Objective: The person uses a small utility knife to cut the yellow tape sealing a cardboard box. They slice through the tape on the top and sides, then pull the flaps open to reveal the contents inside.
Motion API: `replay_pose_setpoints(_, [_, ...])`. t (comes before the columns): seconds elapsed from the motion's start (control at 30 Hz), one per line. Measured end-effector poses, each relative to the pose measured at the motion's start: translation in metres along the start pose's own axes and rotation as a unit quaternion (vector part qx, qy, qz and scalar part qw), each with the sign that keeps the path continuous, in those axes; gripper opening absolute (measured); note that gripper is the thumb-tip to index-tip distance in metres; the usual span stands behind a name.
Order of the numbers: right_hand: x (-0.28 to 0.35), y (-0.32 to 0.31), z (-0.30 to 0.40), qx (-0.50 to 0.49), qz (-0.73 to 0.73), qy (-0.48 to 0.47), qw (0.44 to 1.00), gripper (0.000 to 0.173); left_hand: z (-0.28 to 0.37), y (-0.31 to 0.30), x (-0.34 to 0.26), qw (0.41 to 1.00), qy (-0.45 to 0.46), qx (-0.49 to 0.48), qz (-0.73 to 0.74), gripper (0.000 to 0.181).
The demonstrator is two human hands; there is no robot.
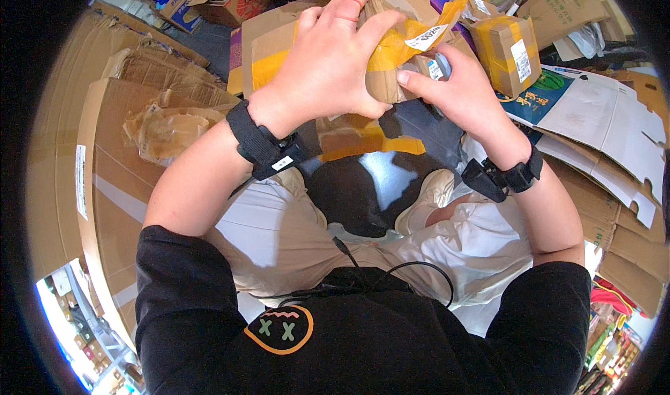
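A small cardboard box (390, 84) is held up in front of me between both hands. My left hand (330, 62) spreads across its left side and top, with a red band on one finger. My right hand (463, 89) grips its right end, thumb against the cardboard. Loose yellow packing tape (398, 48) stands up from the box and bears a white printed label (426, 36). Beside my right thumb, a grey-blue item with a white label (435, 70) shows at the box's end; what it is I cannot tell.
A taped cardboard parcel (505, 55) stands to the right, above stacked flattened cartons (591, 117). A large carton (120, 185) stands at left, with crumpled brown tape (170, 128) on it. Another piece of taped cardboard (350, 136) lies below my hands, near my shoes (429, 196).
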State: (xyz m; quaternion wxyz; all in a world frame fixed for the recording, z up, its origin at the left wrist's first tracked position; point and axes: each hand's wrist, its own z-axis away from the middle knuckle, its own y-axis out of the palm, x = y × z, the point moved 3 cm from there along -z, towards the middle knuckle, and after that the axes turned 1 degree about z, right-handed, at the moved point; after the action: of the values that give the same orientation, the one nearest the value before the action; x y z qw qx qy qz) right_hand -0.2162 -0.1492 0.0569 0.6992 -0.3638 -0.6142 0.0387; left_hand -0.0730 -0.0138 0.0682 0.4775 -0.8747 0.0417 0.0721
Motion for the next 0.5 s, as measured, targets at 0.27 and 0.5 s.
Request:
replay_pose_setpoints(0.27, [-0.021, 0.010, -0.003, 0.011, -0.012, 0.010, 1.000, 0.061, 0.004, 0.010, -0.007, 0.999, -0.013, 0.045, 0.004, 0.097])
replay_pose_setpoints(0.5, [-0.013, -0.008, -0.012, -0.015, 0.106, -0.072, 0.992, 0.055, 0.002, 0.013, 0.028, 0.980, -0.133, 0.092, 0.112, 0.098])
